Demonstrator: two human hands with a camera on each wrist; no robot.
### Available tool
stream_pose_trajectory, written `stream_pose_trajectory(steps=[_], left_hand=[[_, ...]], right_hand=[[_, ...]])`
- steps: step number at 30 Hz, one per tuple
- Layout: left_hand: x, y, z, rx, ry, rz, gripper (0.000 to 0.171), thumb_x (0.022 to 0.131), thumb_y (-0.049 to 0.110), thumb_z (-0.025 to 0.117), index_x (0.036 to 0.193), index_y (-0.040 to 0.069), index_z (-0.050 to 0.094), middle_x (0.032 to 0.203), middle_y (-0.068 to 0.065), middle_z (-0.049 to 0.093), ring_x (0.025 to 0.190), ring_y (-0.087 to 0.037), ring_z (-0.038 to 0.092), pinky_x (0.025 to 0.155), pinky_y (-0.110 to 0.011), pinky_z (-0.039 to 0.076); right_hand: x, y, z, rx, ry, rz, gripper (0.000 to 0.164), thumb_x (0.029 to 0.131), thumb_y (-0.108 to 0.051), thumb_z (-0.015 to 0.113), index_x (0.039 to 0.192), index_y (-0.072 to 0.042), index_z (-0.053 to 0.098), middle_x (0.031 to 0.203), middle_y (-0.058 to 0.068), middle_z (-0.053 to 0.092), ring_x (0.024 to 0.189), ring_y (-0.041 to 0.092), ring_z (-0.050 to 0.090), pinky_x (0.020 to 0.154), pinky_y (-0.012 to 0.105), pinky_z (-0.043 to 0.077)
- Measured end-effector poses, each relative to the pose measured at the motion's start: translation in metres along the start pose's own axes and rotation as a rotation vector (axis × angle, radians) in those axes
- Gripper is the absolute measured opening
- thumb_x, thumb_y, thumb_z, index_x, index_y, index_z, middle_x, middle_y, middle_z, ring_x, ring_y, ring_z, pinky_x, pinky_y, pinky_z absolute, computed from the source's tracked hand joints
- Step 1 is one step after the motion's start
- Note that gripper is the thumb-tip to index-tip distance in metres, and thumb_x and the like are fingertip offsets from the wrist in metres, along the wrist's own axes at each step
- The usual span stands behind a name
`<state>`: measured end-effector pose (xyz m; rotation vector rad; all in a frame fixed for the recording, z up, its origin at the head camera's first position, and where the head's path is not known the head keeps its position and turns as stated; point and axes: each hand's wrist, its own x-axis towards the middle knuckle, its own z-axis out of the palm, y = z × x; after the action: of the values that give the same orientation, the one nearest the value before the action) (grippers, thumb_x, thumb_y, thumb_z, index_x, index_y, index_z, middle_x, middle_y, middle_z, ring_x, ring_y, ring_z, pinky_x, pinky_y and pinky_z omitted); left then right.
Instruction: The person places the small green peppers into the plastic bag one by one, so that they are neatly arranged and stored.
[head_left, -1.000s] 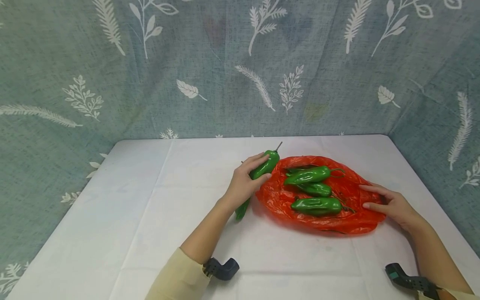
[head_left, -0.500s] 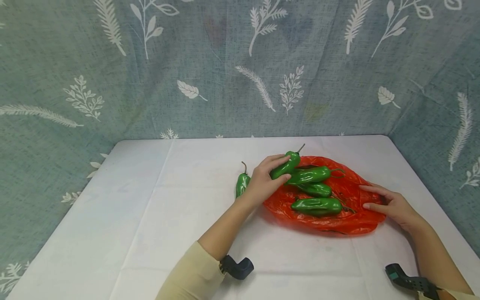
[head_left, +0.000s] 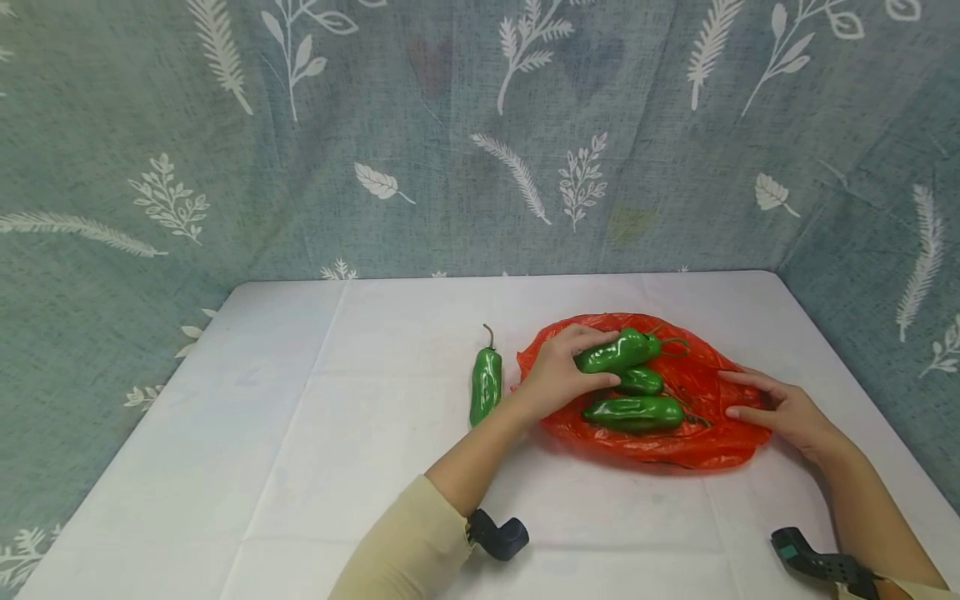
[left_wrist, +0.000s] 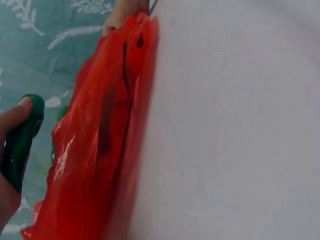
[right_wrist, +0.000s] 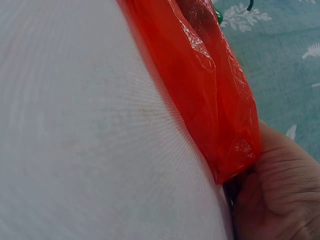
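A red plastic bag [head_left: 720,450] lies spread on the table with several green peppers on it. Over its left part, my left hand [head_left: 558,375] grips a green pepper [head_left: 618,352] between thumb and fingers. In the left wrist view this held pepper [left_wrist: 17,145] shows in the hand, beside the bag's raised side [left_wrist: 95,150]. Another pepper [head_left: 633,413] rests near the front of the bag, and one [head_left: 641,381] is partly hidden behind the held one. My right hand [head_left: 787,415] holds the bag's right edge, thumb and fingers apart; the right wrist view shows the bag's corner [right_wrist: 235,155] against it.
A single green pepper [head_left: 486,387] lies on the white table cover [head_left: 360,417], left of the bag, close to my left forearm. Behind the table and along its sides hangs a green-grey leaf-patterned cloth [head_left: 450,167].
My left hand has carried its green pepper rightward from beside the bag to over the other peppers. The lone pepper at left is now uncovered. My right hand has stayed at the bag's edge.
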<state>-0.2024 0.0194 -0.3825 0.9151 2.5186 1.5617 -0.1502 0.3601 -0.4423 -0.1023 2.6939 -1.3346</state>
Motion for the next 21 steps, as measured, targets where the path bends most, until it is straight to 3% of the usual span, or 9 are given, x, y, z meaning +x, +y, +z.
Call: stream_pose_trajectory(steps=[1,5,8,10,12,14,17,21], left_hand=[[0.001,0.0,0.002,0.002,-0.015,0.001,0.057,0.076,0.021,0.08,0.13,0.018,0.06,0.119,0.004,0.059,0.11,-0.007,0.052,0.09,-0.02,0.045],[0.003,0.001,0.01,0.022,-0.059,0.003,0.056,0.076,0.022,0.08,0.128,0.018,0.061,0.122,0.004,0.06,0.111,-0.005,0.053,0.091,-0.017,0.044],[0.004,0.001,0.016,0.05,-0.08,-0.005,0.057,0.076,0.023,0.08,0.129,0.018,0.06,0.125,0.004,0.059,0.113,-0.006,0.053,0.093,-0.017,0.043],[0.004,0.002,0.019,0.06,-0.092,-0.018,0.057,0.076,0.023,0.08,0.129,0.017,0.059,0.127,0.003,0.059,0.115,-0.007,0.053,0.095,-0.017,0.042],[0.004,0.003,0.021,0.071,-0.099,-0.043,0.056,0.077,0.023,0.08,0.129,0.018,0.059,0.129,0.003,0.058,0.117,-0.008,0.051,0.097,-0.019,0.041],[0.004,0.003,0.023,0.076,-0.104,-0.062,0.054,0.077,0.023,0.08,0.127,0.019,0.06,0.129,0.003,0.058,0.119,-0.009,0.05,0.099,-0.02,0.04],[0.004,0.0,0.026,0.102,-0.115,-0.075,0.052,0.076,0.024,0.08,0.125,0.02,0.062,0.127,0.003,0.06,0.119,-0.011,0.049,0.1,-0.022,0.039],[0.004,-0.005,0.029,0.125,-0.136,-0.078,0.052,0.075,0.027,0.081,0.124,0.02,0.063,0.125,0.003,0.061,0.116,-0.01,0.05,0.099,-0.021,0.04]], right_hand=[[0.0,0.0,0.0,-0.001,0.0,0.0,0.056,0.09,-0.026,0.064,0.141,-0.016,0.045,0.152,0.023,0.024,0.136,0.045,0.02,0.088,0.01,0.039],[0.0,0.0,0.0,0.02,-0.003,0.0,0.056,0.09,-0.025,0.064,0.141,-0.015,0.045,0.153,0.024,0.022,0.137,0.046,0.018,0.106,0.045,0.036],[0.001,0.001,0.001,0.022,-0.005,-0.001,0.056,0.09,-0.025,0.064,0.141,-0.016,0.045,0.153,0.023,0.023,0.137,0.046,0.018,0.106,0.044,0.037],[0.001,0.001,0.0,0.007,-0.005,0.0,0.056,0.09,-0.026,0.064,0.141,-0.016,0.045,0.153,0.023,0.023,0.136,0.046,0.02,0.103,0.032,0.04],[0.0,0.001,0.0,0.009,-0.006,0.003,0.056,0.09,-0.026,0.064,0.141,-0.016,0.045,0.153,0.023,0.023,0.136,0.046,0.019,0.103,0.032,0.04],[0.0,0.0,0.001,0.028,-0.005,0.004,0.056,0.09,-0.025,0.064,0.141,-0.015,0.045,0.152,0.025,0.022,0.136,0.047,0.018,0.106,0.053,0.033],[0.0,-0.001,0.001,0.045,-0.002,0.004,0.056,0.09,-0.025,0.065,0.141,-0.015,0.046,0.152,0.025,0.021,0.136,0.049,0.016,0.1,0.068,0.026],[0.0,-0.001,0.0,0.039,-0.002,0.004,0.055,0.09,-0.025,0.065,0.141,-0.015,0.046,0.153,0.024,0.021,0.136,0.048,0.016,0.1,0.069,0.025]])
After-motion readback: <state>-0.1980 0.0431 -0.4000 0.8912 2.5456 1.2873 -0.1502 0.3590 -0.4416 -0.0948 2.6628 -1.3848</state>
